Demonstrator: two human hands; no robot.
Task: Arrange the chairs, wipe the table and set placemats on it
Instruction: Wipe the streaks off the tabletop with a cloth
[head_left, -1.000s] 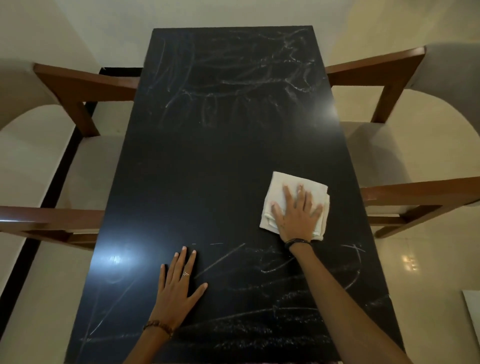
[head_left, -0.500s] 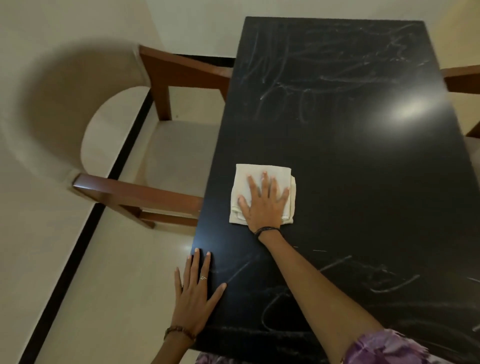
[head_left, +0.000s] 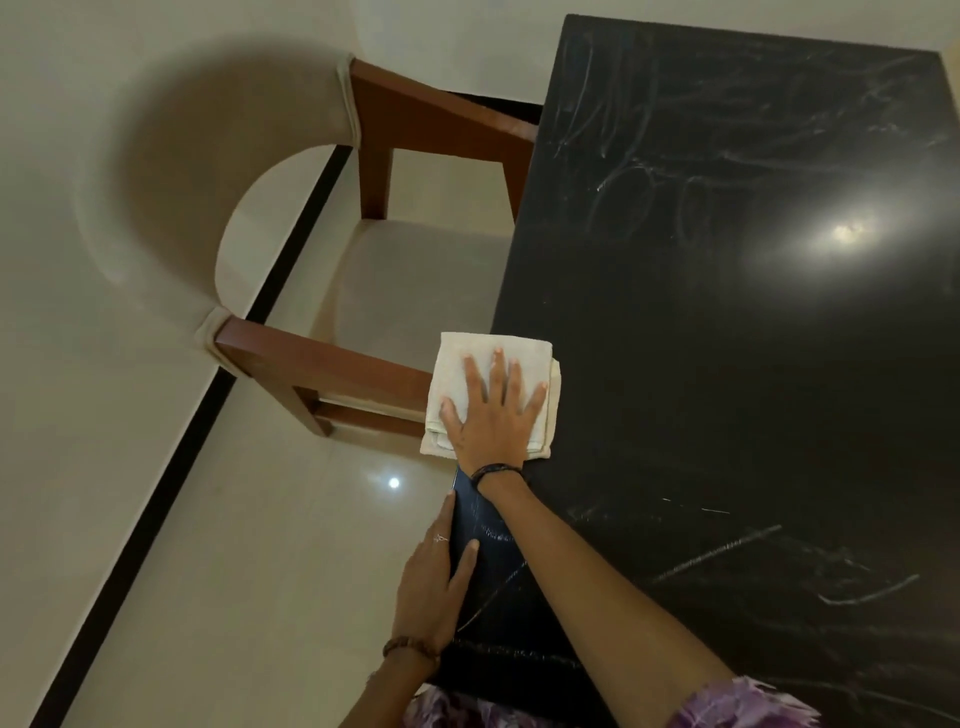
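Folded cloth at left edge of black table, overhanging it slightly; right hand flat on top, fingers spread and pressing. Left hand nearer, along same edge, fingers straight, thumb on tabletop. Chair just left, near armrest beside cloth; chalky smears far and near.

Black table, cream cloth, brown-armed beige chair.
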